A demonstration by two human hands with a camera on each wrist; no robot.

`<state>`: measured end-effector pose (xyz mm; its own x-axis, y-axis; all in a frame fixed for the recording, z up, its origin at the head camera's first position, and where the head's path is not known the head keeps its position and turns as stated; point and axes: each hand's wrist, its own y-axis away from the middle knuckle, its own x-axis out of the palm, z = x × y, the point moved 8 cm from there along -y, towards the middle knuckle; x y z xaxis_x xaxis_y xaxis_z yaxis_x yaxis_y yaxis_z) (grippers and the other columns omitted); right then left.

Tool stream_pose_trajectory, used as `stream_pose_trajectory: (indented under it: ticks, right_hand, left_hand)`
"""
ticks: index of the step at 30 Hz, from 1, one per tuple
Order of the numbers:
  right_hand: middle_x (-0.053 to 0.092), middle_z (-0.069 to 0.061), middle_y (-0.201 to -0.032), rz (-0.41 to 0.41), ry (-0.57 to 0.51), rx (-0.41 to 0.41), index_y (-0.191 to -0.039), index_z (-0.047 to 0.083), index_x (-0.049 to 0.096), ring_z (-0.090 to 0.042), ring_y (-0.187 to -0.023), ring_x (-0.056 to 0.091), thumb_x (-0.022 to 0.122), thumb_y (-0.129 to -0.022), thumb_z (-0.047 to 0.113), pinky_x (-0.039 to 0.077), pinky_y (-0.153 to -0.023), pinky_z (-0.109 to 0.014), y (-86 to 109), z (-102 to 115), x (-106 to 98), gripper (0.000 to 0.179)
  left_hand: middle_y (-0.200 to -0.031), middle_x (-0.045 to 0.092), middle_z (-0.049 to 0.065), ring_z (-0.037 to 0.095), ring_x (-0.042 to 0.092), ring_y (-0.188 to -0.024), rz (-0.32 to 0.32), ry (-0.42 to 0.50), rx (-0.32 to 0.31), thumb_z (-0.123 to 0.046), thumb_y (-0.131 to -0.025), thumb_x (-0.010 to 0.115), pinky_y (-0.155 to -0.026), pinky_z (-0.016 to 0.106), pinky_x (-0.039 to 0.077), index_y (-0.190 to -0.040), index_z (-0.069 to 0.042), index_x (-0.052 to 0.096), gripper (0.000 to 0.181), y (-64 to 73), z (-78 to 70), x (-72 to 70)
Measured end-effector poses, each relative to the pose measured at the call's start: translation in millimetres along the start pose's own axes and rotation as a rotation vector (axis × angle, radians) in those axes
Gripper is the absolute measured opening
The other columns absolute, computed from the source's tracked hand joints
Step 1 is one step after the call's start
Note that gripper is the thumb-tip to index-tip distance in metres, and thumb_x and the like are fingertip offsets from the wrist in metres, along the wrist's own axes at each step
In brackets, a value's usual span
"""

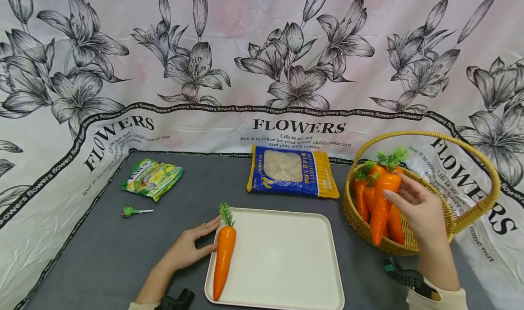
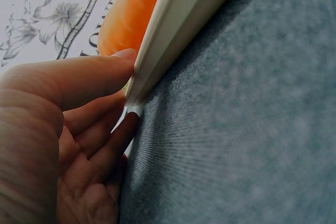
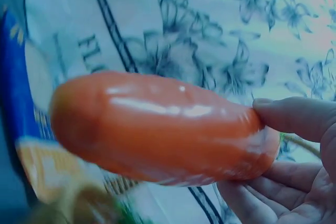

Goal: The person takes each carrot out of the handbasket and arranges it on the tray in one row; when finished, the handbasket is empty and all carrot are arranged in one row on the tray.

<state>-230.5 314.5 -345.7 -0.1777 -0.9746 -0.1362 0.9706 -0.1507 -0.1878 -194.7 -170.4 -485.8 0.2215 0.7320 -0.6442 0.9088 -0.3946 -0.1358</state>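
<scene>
My right hand [image 1: 423,212] pinches an orange toy carrot [image 1: 384,203] near its leafy top, thumb on one side and fingers on the other. This carrot hangs tip down over the wicker basket [image 1: 350,210], in front of several other carrots [image 1: 360,196] inside. The right wrist view shows the held carrot [image 3: 163,129] close up. At the left edge of the cream tray [image 1: 282,255], my left hand [image 1: 190,246] touches the rim with extended fingers and thumb tip [image 2: 126,54]. Another carrot [image 1: 224,260] lies lengthwise along the tray's left side, leaves toward the back.
A blue and yellow pasta bag [image 1: 283,166] lies behind the tray. At the back left are a green candy packet [image 1: 153,179] and a wrapped lollipop [image 1: 133,211]. The basket's tall handle [image 1: 425,134] arches above its right side. A flowered cloth [image 1: 229,91] hangs behind.
</scene>
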Motion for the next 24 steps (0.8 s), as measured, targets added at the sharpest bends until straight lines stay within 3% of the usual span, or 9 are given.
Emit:
stream_pose_trajectory:
  ticks: [3,5,16,19,24]
  right_hand:
    - [0.064,0.02,-0.101,0.007,0.003,-0.006,-0.138,-0.003,0.046,0.009,-0.093,0.062,0.068,-0.086,0.004,0.051,-0.071,-0.008,6.6,1.8,21.0,0.057]
    - [0.064,0.021,-0.101,0.017,0.003,-0.006,-0.138,-0.005,0.045,0.008,-0.093,0.062,0.068,-0.086,0.004,0.051,-0.072,-0.008,9.5,2.4,36.2,0.057]
    - [0.064,0.019,-0.104,0.159,-0.032,0.021,-0.137,-0.007,0.044,0.002,-0.095,0.063,0.066,-0.088,0.006,0.053,-0.079,-0.015,19.9,0.0,122.4,0.055]
    - [0.064,0.01,-0.107,0.214,-0.07,0.025,-0.137,-0.007,0.045,-0.002,-0.096,0.064,0.066,-0.087,0.004,0.055,-0.078,-0.019,25.8,-3.1,145.3,0.055]
    - [0.061,-0.016,-0.117,0.294,-0.068,0.025,-0.136,-0.003,0.047,-0.007,-0.097,0.064,0.068,-0.086,0.006,0.057,-0.076,-0.025,36.1,-9.7,179.1,0.055]
  left_hand:
    - [-0.145,0.046,-0.001,0.029,0.043,-0.133,0.001,0.006,-0.007,-0.029,-0.086,0.07,-0.103,0.056,0.038,-0.138,-0.015,0.052,0.057,-0.2,0.9,0.7]
    - [-0.145,0.045,-0.005,0.027,0.043,-0.134,0.001,0.006,-0.002,-0.033,-0.086,0.069,-0.103,0.055,0.038,-0.139,-0.02,0.051,0.057,-0.3,10.2,3.7]
    - [-0.146,0.043,-0.005,0.028,0.041,-0.135,0.016,0.001,0.008,-0.035,-0.088,0.067,-0.104,0.057,0.037,-0.14,-0.018,0.049,0.058,-0.9,12.0,4.0]
    - [-0.147,0.043,-0.005,0.028,0.041,-0.135,0.017,0.007,0.004,-0.034,-0.088,0.067,-0.104,0.057,0.036,-0.14,-0.019,0.049,0.058,-0.4,11.9,3.6]
    - [-0.147,0.043,-0.006,0.028,0.04,-0.135,0.017,0.006,-0.006,-0.035,-0.088,0.067,-0.104,0.057,0.036,-0.14,-0.02,0.049,0.058,-0.3,14.7,4.3]
